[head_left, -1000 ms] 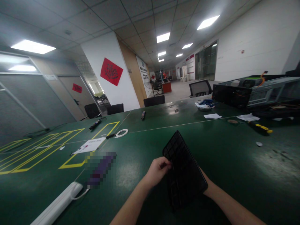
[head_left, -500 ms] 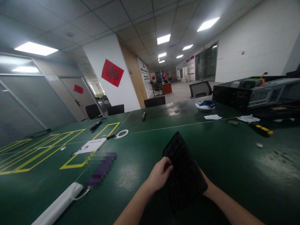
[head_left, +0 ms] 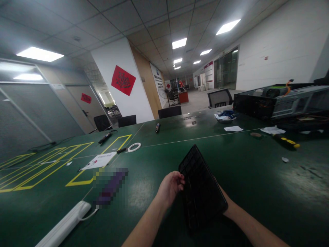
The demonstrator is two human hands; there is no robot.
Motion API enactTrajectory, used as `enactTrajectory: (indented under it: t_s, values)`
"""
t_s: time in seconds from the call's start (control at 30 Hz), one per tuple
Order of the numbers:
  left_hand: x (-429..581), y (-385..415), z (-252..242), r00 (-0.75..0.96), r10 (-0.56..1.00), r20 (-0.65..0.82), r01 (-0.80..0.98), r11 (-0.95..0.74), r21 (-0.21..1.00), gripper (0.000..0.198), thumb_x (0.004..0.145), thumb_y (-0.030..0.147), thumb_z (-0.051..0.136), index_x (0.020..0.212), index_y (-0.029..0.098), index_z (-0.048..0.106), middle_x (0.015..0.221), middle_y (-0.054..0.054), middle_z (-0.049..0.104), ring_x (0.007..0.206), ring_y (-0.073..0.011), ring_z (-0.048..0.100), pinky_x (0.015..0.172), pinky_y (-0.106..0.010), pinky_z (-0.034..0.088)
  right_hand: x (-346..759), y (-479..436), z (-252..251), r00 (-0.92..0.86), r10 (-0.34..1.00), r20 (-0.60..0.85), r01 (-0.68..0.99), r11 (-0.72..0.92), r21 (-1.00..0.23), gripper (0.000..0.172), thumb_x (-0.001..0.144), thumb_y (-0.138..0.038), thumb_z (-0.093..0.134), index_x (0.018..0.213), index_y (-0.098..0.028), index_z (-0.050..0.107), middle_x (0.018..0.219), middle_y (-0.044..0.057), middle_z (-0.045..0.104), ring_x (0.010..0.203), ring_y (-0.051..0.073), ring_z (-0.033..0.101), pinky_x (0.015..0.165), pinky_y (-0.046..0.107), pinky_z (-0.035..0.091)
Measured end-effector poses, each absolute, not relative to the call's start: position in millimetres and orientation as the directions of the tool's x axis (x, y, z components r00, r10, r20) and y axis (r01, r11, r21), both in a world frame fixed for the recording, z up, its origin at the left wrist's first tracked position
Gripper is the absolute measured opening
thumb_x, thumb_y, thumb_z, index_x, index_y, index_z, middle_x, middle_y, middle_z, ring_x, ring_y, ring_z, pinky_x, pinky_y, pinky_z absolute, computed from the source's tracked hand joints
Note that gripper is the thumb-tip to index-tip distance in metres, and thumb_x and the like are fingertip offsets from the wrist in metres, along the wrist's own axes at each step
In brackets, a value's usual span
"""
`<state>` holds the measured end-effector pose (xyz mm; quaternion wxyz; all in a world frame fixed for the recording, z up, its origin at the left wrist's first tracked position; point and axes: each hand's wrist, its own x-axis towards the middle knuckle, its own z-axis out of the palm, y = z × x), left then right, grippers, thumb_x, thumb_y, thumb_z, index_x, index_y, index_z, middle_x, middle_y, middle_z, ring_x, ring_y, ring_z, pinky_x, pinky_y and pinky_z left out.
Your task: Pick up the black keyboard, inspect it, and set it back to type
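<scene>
Black and gridded, a panel [head_left: 205, 188] stands tilted between your two hands at the near middle of a green table [head_left: 249, 164]. Your right hand [head_left: 224, 199] reaches behind its right edge, the fingers hidden, so whether they clamp it cannot be told. Your left hand [head_left: 168, 188] curls loosely just beside the left edge; whether its fingertips touch or pinch anything is unclear. To the left lie a white tape roll [head_left: 129, 149] and a pixelated purple object [head_left: 113, 185]; at far right sits an opened computer case [head_left: 253, 105].
</scene>
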<state>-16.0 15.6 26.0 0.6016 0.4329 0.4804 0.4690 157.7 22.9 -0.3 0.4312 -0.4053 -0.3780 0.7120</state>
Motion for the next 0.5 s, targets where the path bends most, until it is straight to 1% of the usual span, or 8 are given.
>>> enactTrajectory:
  t_s: [0.03,0.1,0.17,0.23,0.27,0.33,0.43,0.5]
  values:
    - [-16.1,15.7,25.1,0.125,0.976,-0.18,-0.145,0.197,0.97,0.012,0.068,0.028,0.045,0.07,0.017,0.044,0.066,0.002,0.045,0.056,-0.0084,0.046,0.05,-0.02,0.035,157.4,22.2,1.4,-0.268,0.925,-0.269,-0.314,-0.348,-0.883,0.037,0.064,-0.049,0.05,0.087,-0.02,0.051,0.09,0.006,0.059,0.089,0.022,0.055,0.077,0.036,0.046]
    - [-17.1,14.7,23.9,0.164,0.977,-0.135,-0.005,0.137,0.991,0.017,0.064,0.025,0.056,0.076,0.016,0.048,0.068,0.003,0.046,0.06,-0.008,0.046,0.055,-0.02,0.036,157.7,19.8,7.8,-0.202,0.932,-0.3,-0.333,-0.354,-0.874,0.04,0.059,-0.046,0.057,0.088,-0.02,0.048,0.088,0.006,0.058,0.087,0.022,0.055,0.078,0.035,0.045]
    - [-18.6,13.1,23.8,0.206,0.977,-0.062,0.207,0.018,0.978,0.035,0.058,0.021,0.064,0.09,0.017,0.051,0.076,0.002,0.049,0.07,-0.0104,0.049,0.063,-0.022,0.038,158.9,17.8,14.2,-0.182,0.935,-0.303,-0.355,-0.35,-0.867,0.044,0.054,-0.043,0.061,0.09,-0.019,0.047,0.092,0.007,0.056,0.088,0.022,0.054,0.079,0.035,0.045]
    - [-19.9,11.4,24.6,0.245,0.97,0.0,0.396,-0.1,0.913,0.05,0.055,0.021,0.068,0.102,0.019,0.051,0.088,-0.001,0.051,0.082,-0.0142,0.049,0.072,-0.025,0.039,160.2,17.8,15.5,-0.175,0.941,-0.289,-0.372,-0.335,-0.866,0.046,0.052,-0.043,0.062,0.089,-0.019,0.048,0.096,0.008,0.055,0.09,0.023,0.054,0.08,0.035,0.045]
    - [-20.1,10.6,25.3,0.259,0.965,0.03,0.47,-0.153,0.869,0.051,0.056,0.023,0.068,0.104,0.019,0.051,0.091,-0.003,0.051,0.085,-0.0157,0.048,0.074,-0.027,0.038,160.5,18.5,13.3,-0.165,0.946,-0.279,-0.37,-0.322,-0.871,0.046,0.051,-0.044,0.062,0.088,-0.019,0.048,0.097,0.009,0.054,0.09,0.023,0.053,0.08,0.036,0.044]
    - [-19.7,8.8,26.7,0.287,0.952,0.106,0.58,-0.26,0.772,0.046,0.058,0.026,0.067,0.101,0.018,0.053,0.094,-0.004,0.051,0.088,-0.0174,0.048,0.077,-0.029,0.038,160.3,20.8,4.1,-0.182,0.951,-0.249,-0.329,-0.297,-0.897,0.047,0.052,-0.048,0.061,0.086,-0.018,0.05,0.097,0.01,0.054,0.089,0.023,0.054,0.08,0.037,0.045]
    - [-18.3,6.7,28.4,0.302,0.927,0.224,0.678,-0.374,0.634,0.036,0.059,0.028,0.065,0.091,0.017,0.055,0.09,-0.004,0.052,0.086,-0.0175,0.048,0.075,-0.028,0.039,157.4,24.7,-13.3,-0.27,0.944,-0.189,-0.25,-0.258,-0.933,0.051,0.057,-0.057,0.053,0.09,-0.018,0.052,0.096,0.01,0.056,0.087,0.022,0.055,0.081,0.038,0.044]
    - [-20.7,8.5,30.5,0.286,0.917,0.277,0.728,-0.396,0.56,0.032,0.058,0.028,0.064,0.087,0.017,0.056,0.084,-0.002,0.053,0.082,-0.0167,0.049,0.073,-0.027,0.039,155.7,26.6,-19.1,-0.288,0.945,-0.154,-0.217,-0.221,-0.951,0.057,0.063,-0.063,0.042,0.094,-0.017,0.053,0.097,0.01,0.056,0.088,0.022,0.054,0.082,0.039,0.043]
